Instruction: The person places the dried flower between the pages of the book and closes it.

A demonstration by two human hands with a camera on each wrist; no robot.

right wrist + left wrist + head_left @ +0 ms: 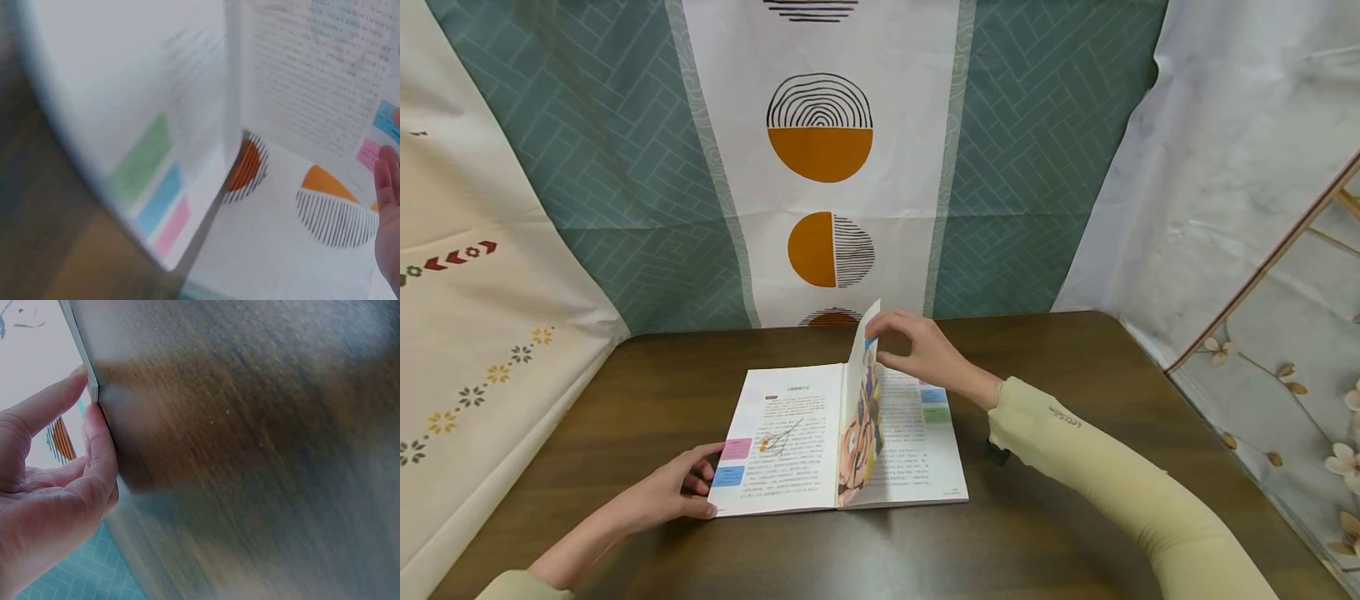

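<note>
The open book (829, 442) lies flat on the dark table (925, 558) — text-covered left and right, one illustrated page (863, 417) standing nearly upright mid-spread

- A dark brown wood-grain table (580, 400), its far right corner rounded.
- Behind it, a green herringbone-patterned curtain (1037, 167), whose white middle panel (910, 100) carries orange half-discs and black lines.
- At left, a cream cloth (460, 350) with small flower motifs.
- At right, a pale, apparently marbled sheet (1210, 167) with blossom sprigs.
</note>
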